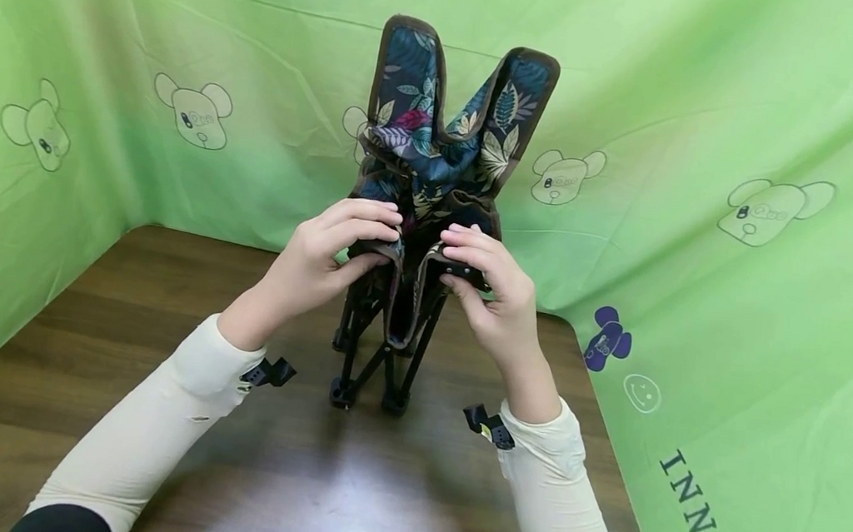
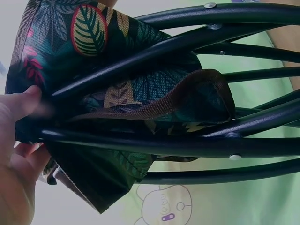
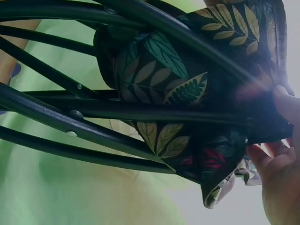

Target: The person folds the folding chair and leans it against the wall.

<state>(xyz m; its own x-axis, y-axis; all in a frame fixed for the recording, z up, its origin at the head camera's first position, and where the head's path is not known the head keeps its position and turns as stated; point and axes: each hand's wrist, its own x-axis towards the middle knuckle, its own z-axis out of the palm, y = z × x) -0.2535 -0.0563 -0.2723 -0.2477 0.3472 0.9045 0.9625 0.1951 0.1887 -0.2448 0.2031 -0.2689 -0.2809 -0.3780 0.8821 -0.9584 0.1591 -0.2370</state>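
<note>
A small folding chair (image 1: 435,162) with dark leaf-print fabric stands upright and partly folded on the table. Its black tube legs (image 1: 369,370) cross beneath the sagging seat, and two fabric points of the backrest rise at the far side. My left hand (image 1: 326,246) pinches the front left seat corner between thumb and fingers. On the front right corner, my right hand (image 1: 489,279) grips the fabric the same way. Both wrist views show the crossed tubes (image 2: 187,145) running into the cloth (image 3: 187,84) by each hand. Fingertips are partly hidden behind the fabric there.
The brown wooden table (image 1: 192,281) lies under the chair. A green curtain (image 1: 261,78) with mouse-head drawings hangs close around its back and sides. Small black cameras (image 1: 268,372) sit on both wrists over cream sleeves.
</note>
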